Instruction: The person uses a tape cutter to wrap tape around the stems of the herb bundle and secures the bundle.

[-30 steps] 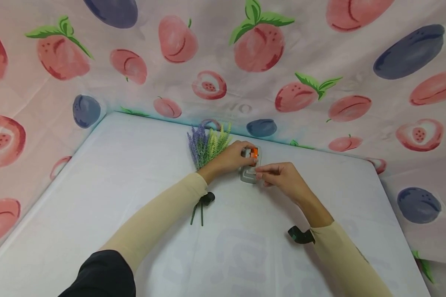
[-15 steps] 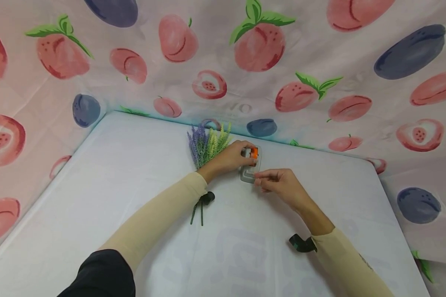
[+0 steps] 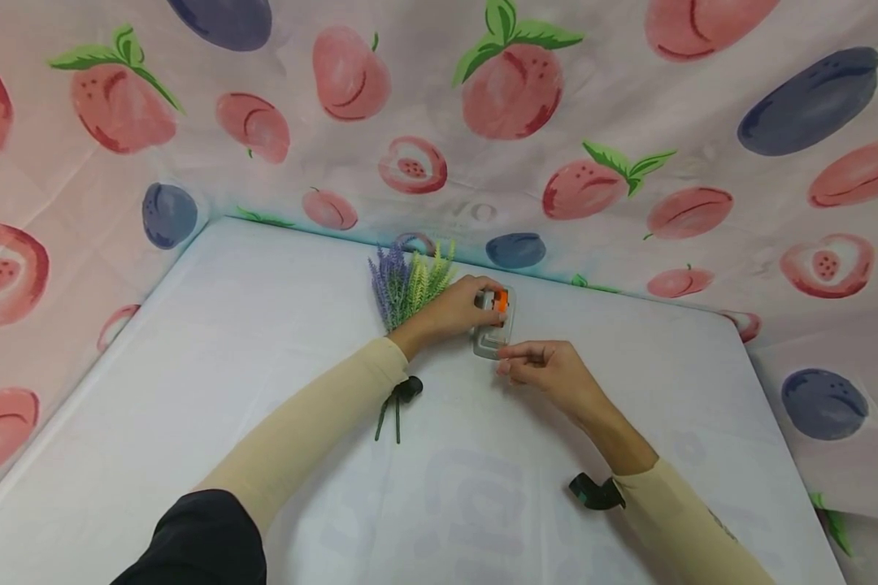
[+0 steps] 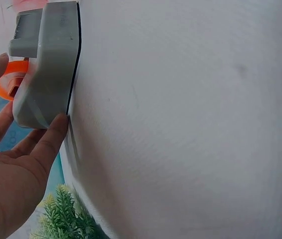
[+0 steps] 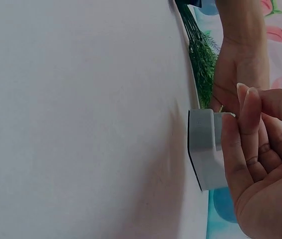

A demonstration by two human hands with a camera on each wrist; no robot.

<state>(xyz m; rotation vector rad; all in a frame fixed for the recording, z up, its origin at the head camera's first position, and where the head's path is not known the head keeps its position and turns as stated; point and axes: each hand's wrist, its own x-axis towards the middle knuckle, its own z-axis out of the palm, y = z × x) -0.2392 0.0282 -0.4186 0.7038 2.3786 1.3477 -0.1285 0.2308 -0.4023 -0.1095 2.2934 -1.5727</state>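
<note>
A grey tape dispenser (image 3: 487, 346) with an orange roll core (image 3: 502, 301) stands towards the back of the white table. My left hand (image 3: 449, 311) grips its far end; in the left wrist view the thumb lies by the orange core and fingertips press the rounded grey end (image 4: 51, 99). Just in front of the dispenser's near end is my right hand (image 3: 549, 372). Its thumb and index fingertip (image 5: 251, 97) are pinched together on clear tape, which barely shows. Purple flowers (image 3: 389, 284) and yellow-green flowers (image 3: 430, 276) lie left of the dispenser, partly under my left forearm.
Black wrist cameras (image 3: 594, 492) jut from both sleeves. Green stems (image 3: 397, 418) stick out below my left cuff. A fruit-print cloth (image 3: 417, 97) hangs behind and beside the white table (image 3: 446, 504).
My right hand has drawn slightly back towards me, away from the dispenser's near end, with its fingertips still together. My left hand has stayed in place on the tape dispenser.
</note>
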